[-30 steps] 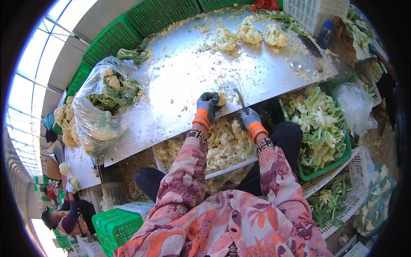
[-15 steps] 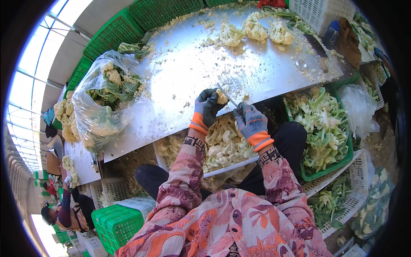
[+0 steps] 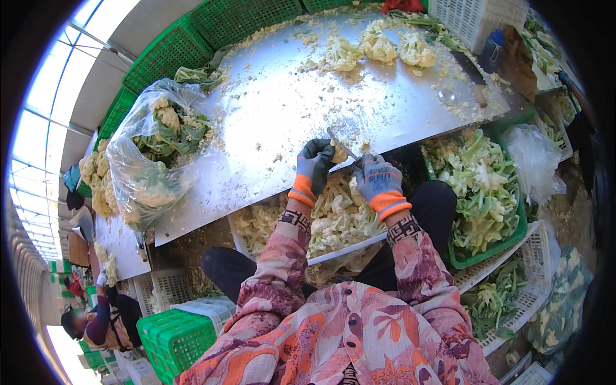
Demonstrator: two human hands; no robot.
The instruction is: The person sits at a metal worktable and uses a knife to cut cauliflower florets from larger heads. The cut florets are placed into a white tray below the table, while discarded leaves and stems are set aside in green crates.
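- Head view: a small cauliflower piece [image 3: 338,154] sits at the near edge of the worktop [image 3: 276,122], clamped in the left hand [image 3: 314,168], which wears a dark grey glove with an orange cuff.
- Right hand [image 3: 378,179], in a lighter grey glove, is closed round a knife [image 3: 341,146]; its thin blade lies against the piece.
- Just below both hands, a white crate [image 3: 346,249] holds pale, knobbly cut florets [image 3: 333,215].
- To the right, a green basket [image 3: 491,253] is heaped with leafy trimmings.
- Worktop is shiny sheet metal, strewn with crumbs.
- At its far edge lie three whole cauliflower heads [image 3: 378,45].
- On its left stands a clear plastic bag [image 3: 157,154] full of leafy cauliflowers.
- Green mesh crates [image 3: 212,25] line the far side.
- Another person [image 3: 96,324] works at lower left.
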